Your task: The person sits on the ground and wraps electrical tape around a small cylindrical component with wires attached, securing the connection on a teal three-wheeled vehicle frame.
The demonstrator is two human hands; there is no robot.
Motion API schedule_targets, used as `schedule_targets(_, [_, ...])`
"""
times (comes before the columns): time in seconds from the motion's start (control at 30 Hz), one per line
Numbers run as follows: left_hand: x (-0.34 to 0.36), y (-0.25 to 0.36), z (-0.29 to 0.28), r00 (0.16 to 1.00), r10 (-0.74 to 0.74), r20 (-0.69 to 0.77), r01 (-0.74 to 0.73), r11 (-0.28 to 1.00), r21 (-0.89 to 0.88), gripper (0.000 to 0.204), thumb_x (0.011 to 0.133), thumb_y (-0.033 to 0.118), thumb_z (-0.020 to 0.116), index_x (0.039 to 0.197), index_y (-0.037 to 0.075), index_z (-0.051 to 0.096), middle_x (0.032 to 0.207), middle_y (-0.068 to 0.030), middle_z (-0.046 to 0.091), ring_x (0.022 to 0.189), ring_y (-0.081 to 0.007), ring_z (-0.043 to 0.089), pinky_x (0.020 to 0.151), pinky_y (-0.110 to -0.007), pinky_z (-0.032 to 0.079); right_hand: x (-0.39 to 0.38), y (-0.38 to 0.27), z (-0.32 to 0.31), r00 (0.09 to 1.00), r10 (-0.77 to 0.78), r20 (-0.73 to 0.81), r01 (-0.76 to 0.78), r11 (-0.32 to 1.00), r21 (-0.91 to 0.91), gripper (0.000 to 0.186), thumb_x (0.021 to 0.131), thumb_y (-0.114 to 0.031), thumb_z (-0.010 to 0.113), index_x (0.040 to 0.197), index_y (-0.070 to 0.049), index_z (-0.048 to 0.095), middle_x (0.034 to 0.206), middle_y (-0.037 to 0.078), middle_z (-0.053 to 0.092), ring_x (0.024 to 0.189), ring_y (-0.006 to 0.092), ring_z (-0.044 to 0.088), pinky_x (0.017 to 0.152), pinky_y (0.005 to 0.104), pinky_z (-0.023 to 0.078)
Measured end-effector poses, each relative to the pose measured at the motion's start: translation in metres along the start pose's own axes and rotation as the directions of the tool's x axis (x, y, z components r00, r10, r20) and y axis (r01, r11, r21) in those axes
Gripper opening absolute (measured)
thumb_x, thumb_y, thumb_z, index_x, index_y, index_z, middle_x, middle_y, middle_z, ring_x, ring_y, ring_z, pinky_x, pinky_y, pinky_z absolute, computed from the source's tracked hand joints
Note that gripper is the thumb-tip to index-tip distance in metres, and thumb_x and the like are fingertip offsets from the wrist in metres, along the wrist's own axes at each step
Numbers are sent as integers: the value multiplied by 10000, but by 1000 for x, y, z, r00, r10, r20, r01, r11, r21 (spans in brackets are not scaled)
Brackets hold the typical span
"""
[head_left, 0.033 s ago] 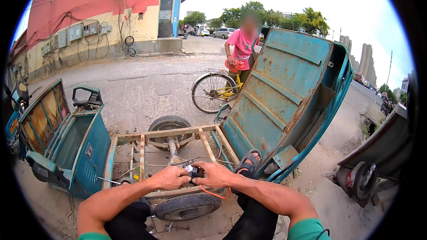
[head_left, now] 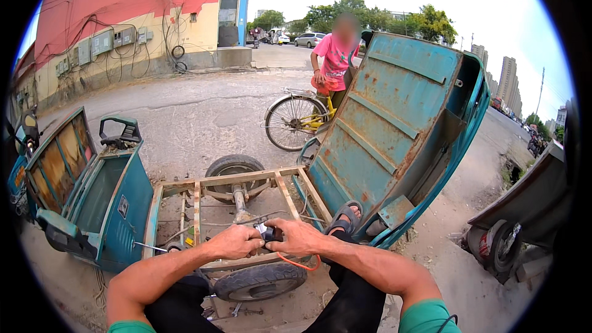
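Over the bare tricycle frame [head_left: 246, 179], both my hands are close together. The fingers of my right hand [head_left: 296, 237] curl round a small black-and-silver part [head_left: 267, 233], whose kind I cannot make out. Beside it, my left hand [head_left: 237, 242] is closed, thumb against fingers; whatever it pinches is hidden. An orange cable or cord [head_left: 309, 265] loops below my right wrist. Beyond my hands lies the rear axle [head_left: 240, 200], running to the far wheel [head_left: 234, 171]. The near wheel [head_left: 260, 282] is just under my forearms.
A rusty teal cargo bed [head_left: 394, 111] is tipped up on the right. To the left stands the teal seat box [head_left: 120, 209] with its lid raised. A person in pink [head_left: 336, 58] stands by a yellow bicycle [head_left: 314, 122]. Tools [head_left: 237, 310] lie on the ground.
The whole scene sits slightly higher in the picture. My hands stay together at the small part, with barely any movement.
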State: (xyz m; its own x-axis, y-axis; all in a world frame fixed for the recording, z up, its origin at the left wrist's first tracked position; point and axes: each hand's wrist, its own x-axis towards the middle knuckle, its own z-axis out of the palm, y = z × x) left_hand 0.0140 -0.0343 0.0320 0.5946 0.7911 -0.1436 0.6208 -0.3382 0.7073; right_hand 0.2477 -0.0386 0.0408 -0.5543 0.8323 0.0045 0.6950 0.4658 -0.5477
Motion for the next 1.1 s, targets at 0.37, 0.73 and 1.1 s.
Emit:
schedule_targets(0.37, [-6,15,2,988,136,-71,-120,973,196,286,992,268,577,931,4,667,734,-97,696,675,-220,674,662,-399,527,2,2,4,994,12,105,-3,997,-78,652,869,-432,722,1321,14,571,1091,258,689,1026,404,674,869,471,527])
schedule_targets(0.73, [-5,19,-4,996,37,-75,-37,999,2,296,1011,242,571,852,-1,627,714,-81,679,663,-184,655,632,-373,516,-6,3,9,971,-152,-187,142,988,-67,698,856,-338,719,1465,-110,465,1336,238,550,1136,461,618,919,524,533])
schedule_targets(1.1, [-6,23,-2,979,160,-125,-139,978,157,229,966,207,600,901,1,676,707,-102,678,669,-235,667,650,-386,514,4,20,16,965,-237,-110,241,970,24,570,867,-327,671,1323,8,600,1228,260,667,1145,413,638,991,470,500])
